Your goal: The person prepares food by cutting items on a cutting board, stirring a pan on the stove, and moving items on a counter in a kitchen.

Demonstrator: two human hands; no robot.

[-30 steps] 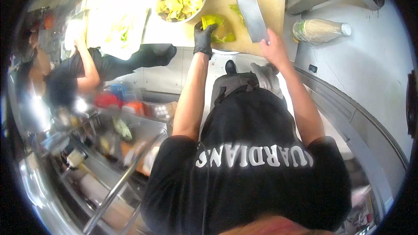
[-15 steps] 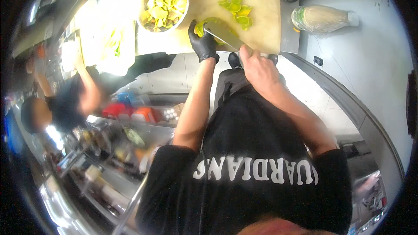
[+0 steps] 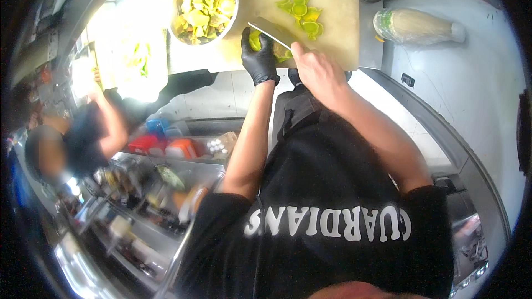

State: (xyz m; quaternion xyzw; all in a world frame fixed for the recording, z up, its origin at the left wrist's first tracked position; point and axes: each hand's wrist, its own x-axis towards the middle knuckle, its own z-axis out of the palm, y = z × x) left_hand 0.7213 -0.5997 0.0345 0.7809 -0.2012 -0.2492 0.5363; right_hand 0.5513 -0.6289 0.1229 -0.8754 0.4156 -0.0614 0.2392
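The left lens of a head-worn fisheye pair looks steeply down from above and behind the left hand and the right hand, well apart from both. The person's black shirt is nearest, behind the hands; the cutting board lies farther off, beneath and beyond them.

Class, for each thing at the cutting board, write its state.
Left hand: gloved, holding green chunk
Right hand: bare, closed around cleaver
Cleaver: held, blade over green chunk
Green chunk: partly hidden
Green slices: cut, loose on cutting board
Metal bowl: filled with cut pieces
Cutting board: partly covered
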